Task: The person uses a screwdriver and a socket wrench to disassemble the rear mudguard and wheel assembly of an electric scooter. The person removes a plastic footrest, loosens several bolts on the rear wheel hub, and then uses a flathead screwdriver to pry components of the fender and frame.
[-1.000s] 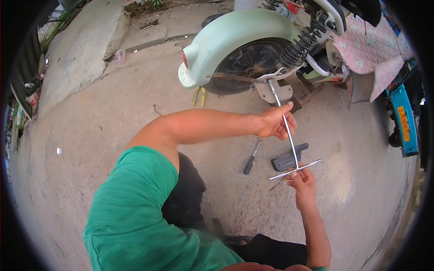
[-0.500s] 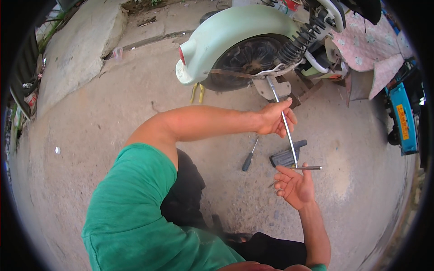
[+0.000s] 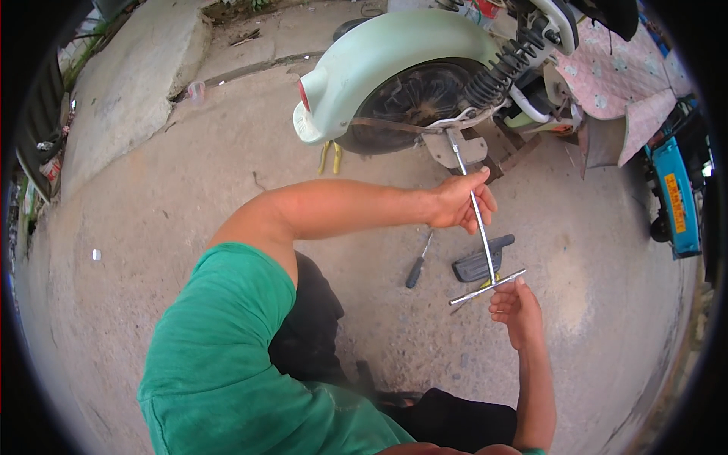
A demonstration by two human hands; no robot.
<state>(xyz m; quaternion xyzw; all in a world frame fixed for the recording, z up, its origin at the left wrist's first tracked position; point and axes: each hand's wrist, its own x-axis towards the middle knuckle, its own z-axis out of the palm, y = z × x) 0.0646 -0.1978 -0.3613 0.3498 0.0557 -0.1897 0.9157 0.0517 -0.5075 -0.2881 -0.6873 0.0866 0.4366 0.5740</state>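
A chrome T-handle socket wrench (image 3: 485,246) reaches from a metal plate (image 3: 470,149) beside the rear wheel of a pale green scooter (image 3: 402,45) toward me. My left hand (image 3: 459,201) is loosely curled around its shaft, below the plate. The socket end meets the plate's upper part; what it sits on is too small to make out. At the near end, the crossbar lies slanted, its right end higher. My right hand (image 3: 522,315) is by that right end, a fingertip against the bar, the other fingers loosely bent and not wrapped around it.
Beneath the wrench, a dark grey plastic part (image 3: 481,262) lies on the concrete ground, with a screwdriver (image 3: 415,269) left of it. Yellow-handled pliers (image 3: 330,157) lie under the rear fender. A blue vehicle part (image 3: 675,201) stands at right, near a pink cover (image 3: 614,72).
The crossbar has turned from nearly level to slanted, its left end now nearer me. My right hand has shifted right along it. My left hand stays around the shaft.
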